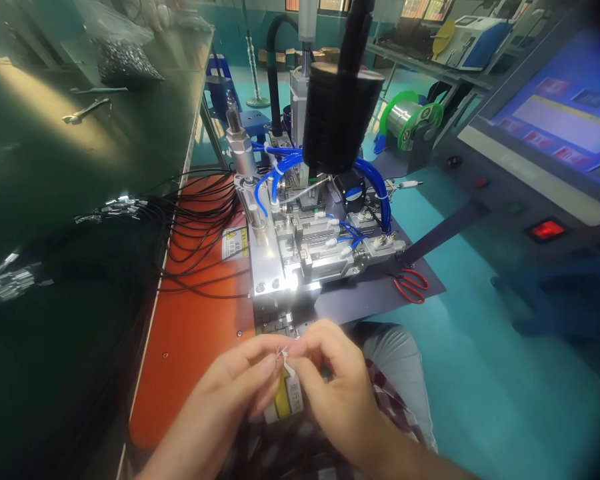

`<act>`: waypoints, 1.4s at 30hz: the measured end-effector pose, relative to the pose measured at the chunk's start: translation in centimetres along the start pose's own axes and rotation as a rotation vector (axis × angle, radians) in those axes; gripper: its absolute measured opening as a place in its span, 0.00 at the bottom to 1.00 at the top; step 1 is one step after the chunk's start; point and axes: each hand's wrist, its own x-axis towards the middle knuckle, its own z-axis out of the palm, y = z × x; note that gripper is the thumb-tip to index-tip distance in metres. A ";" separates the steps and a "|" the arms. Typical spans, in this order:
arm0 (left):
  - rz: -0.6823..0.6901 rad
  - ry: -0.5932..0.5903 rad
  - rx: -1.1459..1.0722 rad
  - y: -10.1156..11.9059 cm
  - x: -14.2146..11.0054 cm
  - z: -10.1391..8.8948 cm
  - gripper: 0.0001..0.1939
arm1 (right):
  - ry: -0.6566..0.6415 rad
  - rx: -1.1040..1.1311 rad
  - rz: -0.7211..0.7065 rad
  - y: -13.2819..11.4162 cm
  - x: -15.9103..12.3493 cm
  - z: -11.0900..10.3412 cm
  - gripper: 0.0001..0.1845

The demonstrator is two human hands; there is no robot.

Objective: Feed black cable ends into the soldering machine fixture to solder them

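Several thin pinkish and whitish wires [281, 353] stick out between my two hands, in front of the machine's lower front. My left hand [237, 380] pinches them between thumb and fingers from the left. From the right, my right hand [335, 380] closes its thumb and fingertips on the wire ends. The fingers hide part of what is held. Just beyond my fingertips is the metal machine [300, 260] with blue air tubes [380, 187]. A yellow and white label [284, 398] shows below the hands.
Black cables [200, 227] with shiny metal ends [123, 208] cross from the dark table [145, 147] onto the orange board [200, 347]. Red-handled scissors [411, 285] lie right of the machine. Behind stands a green wire spool [411, 120]; at right, a control screen [565, 127].
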 end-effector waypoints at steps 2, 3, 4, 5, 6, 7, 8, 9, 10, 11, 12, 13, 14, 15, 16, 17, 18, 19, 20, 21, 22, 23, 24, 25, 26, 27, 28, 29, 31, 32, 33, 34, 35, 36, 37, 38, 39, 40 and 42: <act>-0.019 -0.045 -0.036 0.2 -0.1 0.1 0.19 | 0.013 -0.030 -0.092 -0.2 0.1 -0.2 0.08; -0.019 -0.061 -0.055 0.3 -0.2 0.1 0.18 | 0.017 -0.041 -0.124 -0.2 0.2 -0.3 0.08; -0.012 -0.071 -0.071 0.3 -0.2 0.0 0.17 | 0.016 -0.056 -0.151 -0.2 0.2 -0.4 0.09; -0.006 -0.067 -0.076 0.4 -0.3 0.0 0.16 | 0.011 -0.077 -0.180 -0.2 0.3 -0.5 0.09; -0.002 -0.052 -0.069 0.3 -0.3 0.0 0.16 | 0.002 -0.104 -0.213 -0.2 0.3 -0.6 0.09; -0.002 -0.025 -0.049 0.3 -0.4 -0.1 0.17 | -0.014 -0.134 -0.251 -0.1 0.3 -0.8 0.08; 0.002 0.018 -0.013 0.1 -0.4 -0.1 0.17 | -0.031 -0.167 -0.286 -0.1 0.3 -0.9 0.08; 0.018 0.074 0.043 -0.1 -0.4 -0.2 0.17 | -0.047 -0.196 -0.305 -0.2 0.3 -0.9 0.08; 0.066 0.145 0.122 -0.4 -0.4 -0.2 0.17 | -0.068 -0.212 -0.289 -0.3 0.3 -1.0 0.07; 0.156 0.228 0.224 -0.7 -0.5 -0.3 0.15 | -0.089 -0.205 -0.227 -0.5 0.2 -0.9 0.07; 0.284 0.309 0.342 -1.1 -0.5 -0.4 0.12 | -0.117 -0.163 -0.111 -0.7 0.2 -0.9 0.06; 0.443 0.380 0.465 -1.4 -0.5 -0.4 0.08 | -0.158 -0.084 0.053 -1.0 0.2 -0.8 0.06; 0.598 0.428 0.575 -1.7 -0.5 -0.5 0.05 | -0.207 0.021 0.243 -1.3 0.2 -0.7 0.06; 0.711 0.446 0.657 -1.8 -0.5 -0.5 0.04 | -0.257 0.131 0.426 -1.6 0.2 -0.6 0.07; 0.754 0.434 0.691 -1.8 -0.5 -0.5 0.04 | -0.294 0.225 0.572 -1.8 0.2 -0.5 0.07; 0.712 0.397 0.672 -1.6 -0.5 -0.4 0.05 | -0.315 0.284 0.663 -1.9 0.2 -0.4 0.07; 0.604 0.349 0.613 -1.2 -0.5 -0.4 0.06 | -0.316 0.303 0.694 -2.0 0.3 -0.4 0.08; 0.456 0.294 0.532 -0.8 -0.4 -0.3 0.09 | -0.299 0.285 0.674 -2.0 0.3 -0.4 0.08; 0.309 0.243 0.446 -0.4 -0.4 -0.3 0.13 | -0.278 0.244 0.623 -2.0 0.4 -0.4 0.08; 0.193 0.202 0.370 0.0 -0.4 -0.2 0.17 | -0.260 0.193 0.562 -1.9 0.5 -0.4 0.08; 0.116 0.180 0.315 0.3 -0.4 -0.2 0.21 | -0.241 0.140 0.503 -1.8 0.5 -0.4 0.07; 0.072 0.178 0.285 0.4 -0.4 -0.2 0.23 | -0.224 0.089 0.453 -1.7 0.6 -0.4 0.07; 0.058 0.192 0.269 0.4 -0.4 -0.2 0.23 | -0.212 0.047 0.415 -1.6 0.6 -0.4 0.07; 0.050 0.217 0.254 0.3 -0.3 -0.3 0.24 | -0.202 0.014 0.387 -1.5 0.7 -0.3 0.07; 0.044 0.251 0.233 0.1 -0.2 -0.3 0.25 | -0.196 -0.010 0.366 -1.5 0.7 -0.2 0.07; 0.036 0.282 0.203 0.0 -0.1 -0.3 0.25 | -0.192 -0.028 0.352 -1.4 0.7 -0.1 0.07; 0.028 0.303 0.163 -0.2 0.0 -0.3 0.26 | -0.193 -0.044 0.344 -1.4 0.6 0.1 0.07; 0.018 0.310 0.115 -0.3 0.1 -0.3 0.26 | -0.192 -0.058 0.338 -1.3 0.5 0.2 0.07; -0.006 0.293 0.022 -0.3 0.4 -0.4 0.25 | -0.187 -0.088 0.324 -1.2 0.2 0.6 0.07; -0.019 0.276 -0.012 -0.3 0.5 -0.4 0.24 | -0.184 -0.100 0.314 -1.1 0.1 0.7 0.07; -0.033 0.260 -0.037 -0.2 0.6 -0.4 0.24 | -0.186 -0.107 0.302 -1.0 0.1 0.7 0.07; -0.049 0.253 -0.054 -0.1 0.6 -0.4 0.24 | -0.200 -0.107 0.290 -0.8 0.2 0.6 0.06; -0.065 0.252 -0.062 0.0 0.7 -0.4 0.24 | -0.224 -0.100 0.287 -0.7 0.4 0.4 0.05; -0.079 0.256 -0.064 0.1 0.7 -0.4 0.24 | -0.254 -0.088 0.287 -0.7 0.6 0.1 0.04; -0.089 0.264 -0.061 0.1 0.8 -0.4 0.24 | -0.281 -0.076 0.291 -0.6 1.0 -0.2 0.02; -0.094 0.269 -0.057 0.1 0.8 -0.4 0.24 | -0.290 -0.070 0.291 -0.6 1.4 -0.5 0.02; -0.092 0.272 -0.052 0.1 0.8 -0.4 0.24 | -0.278 -0.071 0.285 -0.5 1.8 -0.8 0.02; -0.090 0.273 -0.048 0.1 0.9 -0.4 0.24 | -0.253 -0.076 0.278 -0.6 2.1 -1.0 0.03; -0.076 0.272 -0.034 0.0 0.9 -0.4 0.23 | -0.214 -0.083 0.270 -0.6 2.5 -1.1 0.04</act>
